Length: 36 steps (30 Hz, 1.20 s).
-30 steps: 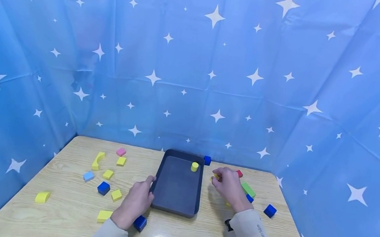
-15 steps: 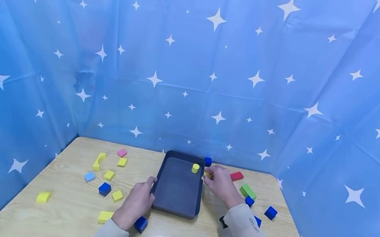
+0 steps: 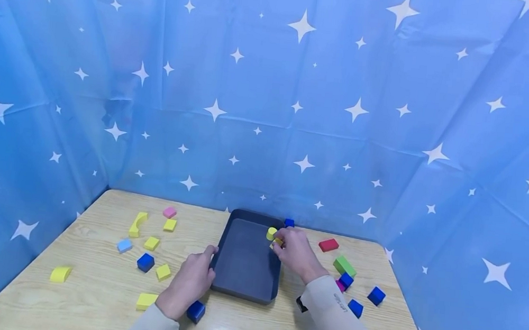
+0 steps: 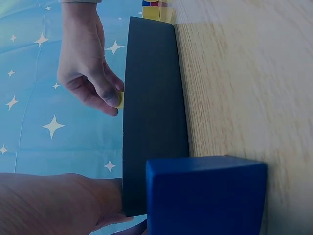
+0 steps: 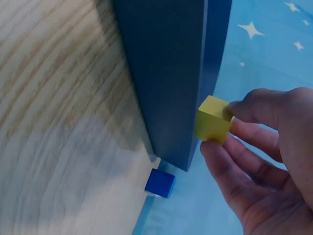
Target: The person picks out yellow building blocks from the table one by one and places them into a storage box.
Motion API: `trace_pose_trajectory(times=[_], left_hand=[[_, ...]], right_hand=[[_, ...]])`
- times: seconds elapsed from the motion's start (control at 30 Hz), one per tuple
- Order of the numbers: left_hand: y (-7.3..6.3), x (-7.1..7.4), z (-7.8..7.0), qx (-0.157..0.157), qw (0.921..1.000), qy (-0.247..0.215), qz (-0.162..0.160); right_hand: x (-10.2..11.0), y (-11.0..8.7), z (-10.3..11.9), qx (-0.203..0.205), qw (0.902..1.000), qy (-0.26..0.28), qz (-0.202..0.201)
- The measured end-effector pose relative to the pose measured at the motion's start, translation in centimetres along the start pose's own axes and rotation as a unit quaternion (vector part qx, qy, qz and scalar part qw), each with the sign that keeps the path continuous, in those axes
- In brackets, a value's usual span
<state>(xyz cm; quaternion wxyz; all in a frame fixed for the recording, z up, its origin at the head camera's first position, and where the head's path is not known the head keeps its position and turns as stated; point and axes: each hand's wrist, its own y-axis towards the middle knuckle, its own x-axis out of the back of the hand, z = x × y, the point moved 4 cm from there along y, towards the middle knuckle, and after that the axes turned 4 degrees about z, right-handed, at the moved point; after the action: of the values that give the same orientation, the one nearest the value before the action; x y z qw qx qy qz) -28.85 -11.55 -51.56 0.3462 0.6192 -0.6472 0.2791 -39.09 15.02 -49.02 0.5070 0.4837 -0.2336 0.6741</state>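
My right hand (image 3: 301,253) pinches a small yellow block (image 5: 213,120) between thumb and fingertips. In the head view it is over the right side of the dark grey tray (image 3: 245,269), beside a yellow cylinder (image 3: 271,233) inside. The right wrist view has the block at the level of the tray's rim. My left hand (image 3: 191,280) holds the tray's left edge; in the left wrist view the tray wall (image 4: 154,112) partly hides its fingers. A blue cube (image 3: 195,311) lies by the left wrist.
Left on the wooden table (image 3: 94,239) lie several yellow blocks, a yellow arch (image 3: 137,224), a pink block (image 3: 169,212), a light blue block (image 3: 124,245) and a blue cube (image 3: 145,262). Right are a red block (image 3: 328,245), a green block (image 3: 344,265) and several blue cubes.
My right hand has carried the yellow block leftward from the table beside the tray, past the right rim, to above the tray. The left hand keeps its place on the tray.
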Motion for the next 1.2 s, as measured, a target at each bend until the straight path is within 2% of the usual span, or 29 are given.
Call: trace_pose_trajectory(times=[0.17,0.47,0.93,1.2], left_hand=[[0.0,0.1,0.0,-0.013,0.9999,0.006,-0.007],[0.0,0.1,-0.1,-0.003,1.0000,-0.002,0.001],[-0.1,0.1,-0.2,0.000,1.0000,-0.001,0.000],[-0.1,0.1,-0.1,0.001,1.0000,-0.002,-0.001]], right_hand=[[-0.6,0.4,0.2,0.010,0.9998,-0.011,0.015],[-0.8,0.9,0.8,0.032,0.9990,-0.024,0.021],[-1.9,1.2,0.4,0.036,0.9966,-0.065,0.036],[-2.3,1.3,0.2,0.029,0.9965,-0.068,0.039]])
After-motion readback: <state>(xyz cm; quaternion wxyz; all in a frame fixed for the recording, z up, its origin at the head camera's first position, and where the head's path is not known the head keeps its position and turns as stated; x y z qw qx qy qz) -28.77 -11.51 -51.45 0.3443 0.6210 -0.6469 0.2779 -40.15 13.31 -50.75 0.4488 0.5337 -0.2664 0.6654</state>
